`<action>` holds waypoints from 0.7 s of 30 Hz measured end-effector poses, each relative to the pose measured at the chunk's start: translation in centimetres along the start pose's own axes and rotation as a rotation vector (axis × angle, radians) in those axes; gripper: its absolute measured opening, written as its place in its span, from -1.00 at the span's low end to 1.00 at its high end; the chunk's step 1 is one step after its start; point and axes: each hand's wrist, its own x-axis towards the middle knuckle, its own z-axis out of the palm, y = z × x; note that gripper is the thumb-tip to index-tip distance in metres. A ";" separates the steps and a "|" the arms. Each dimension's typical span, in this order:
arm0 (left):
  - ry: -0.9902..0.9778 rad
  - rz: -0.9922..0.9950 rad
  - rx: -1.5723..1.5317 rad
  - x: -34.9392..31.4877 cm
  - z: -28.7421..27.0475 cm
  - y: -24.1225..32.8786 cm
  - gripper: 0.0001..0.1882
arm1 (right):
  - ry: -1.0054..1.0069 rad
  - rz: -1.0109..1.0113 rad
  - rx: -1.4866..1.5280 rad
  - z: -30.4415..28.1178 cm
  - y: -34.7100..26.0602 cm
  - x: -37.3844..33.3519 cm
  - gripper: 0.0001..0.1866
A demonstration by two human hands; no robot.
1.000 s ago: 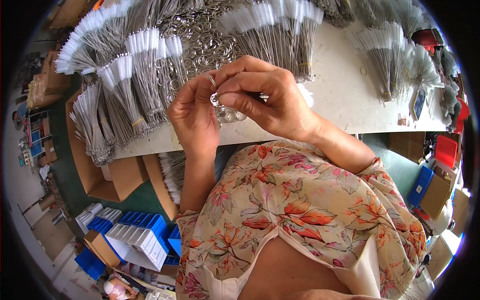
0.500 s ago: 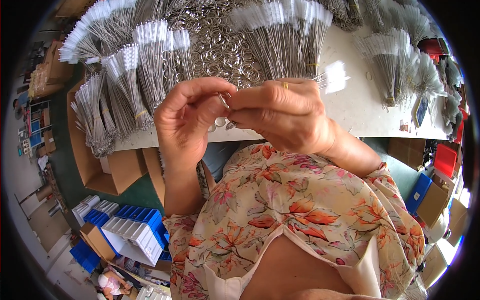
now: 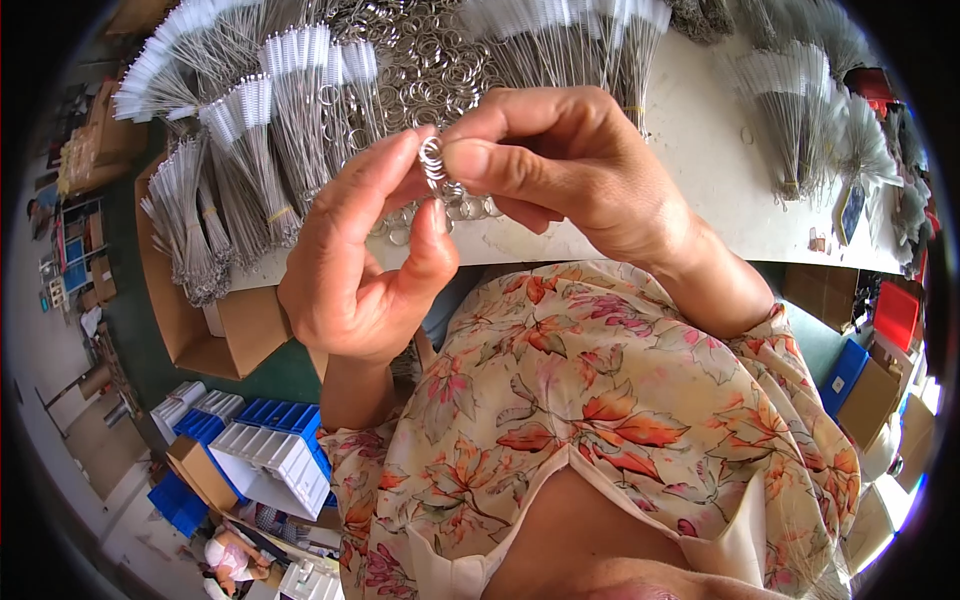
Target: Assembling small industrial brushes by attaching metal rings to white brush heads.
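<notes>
A small cluster of shiny metal rings (image 3: 432, 165) is held up over the table's near edge. My right hand (image 3: 590, 170) pinches its right side between thumb and forefinger. My left hand (image 3: 350, 255) is beside it with fingers stretched and the thumb well apart; its fingertips are at the cluster's left and lower edges. Whether they press on the rings is hard to see. Behind my hands lies a large heap of loose metal rings (image 3: 425, 65). Bundles of white-bristled wire brushes (image 3: 290, 110) flank the heap on the left, and more brushes (image 3: 570, 40) on the right.
The white table (image 3: 690, 190) has further brush bundles (image 3: 790, 120) at its right. An open cardboard box (image 3: 240, 335) stands below its left edge. Blue and white plastic bins (image 3: 270, 465) are on the lower left. Another person (image 3: 230, 555) is far off at lower left.
The left hand has opened from its pinch, its thumb dropping away from the forefinger. My right hand has risen slightly, and the rings between my hands show more plainly.
</notes>
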 end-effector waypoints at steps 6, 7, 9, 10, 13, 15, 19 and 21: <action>0.009 -0.123 -0.180 0.1 -0.3 -0.1 -0.69 | -0.038 0.021 -0.066 -0.5 0.1 0.6 -0.82; 0.011 -0.126 -0.177 0.1 -0.6 0.0 -0.69 | -0.066 0.027 -0.117 -0.6 0.1 0.7 -0.83; -0.096 -0.203 -0.248 0.3 -1.3 0.1 -0.70 | -0.105 0.044 -0.176 -0.9 -0.3 0.8 -0.83; -0.094 -0.208 -0.248 0.4 -1.5 0.0 -0.70 | -0.143 0.058 -0.236 -1.0 -0.4 0.8 -0.84; -0.152 -0.222 -0.299 0.7 -1.9 -0.4 -0.69 | -0.177 0.072 -0.309 -1.1 -0.6 0.8 -0.85; -0.137 -0.276 -0.352 0.9 -1.8 -0.5 -0.69 | -0.130 -0.014 -0.332 -0.8 0.0 0.6 -0.86; -0.171 -0.431 -0.469 1.0 -2.5 -1.0 -0.69 | -0.077 0.058 -0.120 -0.5 1.4 0.7 -0.85; -0.176 -0.519 -0.545 1.0 -2.7 -1.1 -0.70 | -0.093 0.069 -0.101 -0.4 2.0 0.8 -0.84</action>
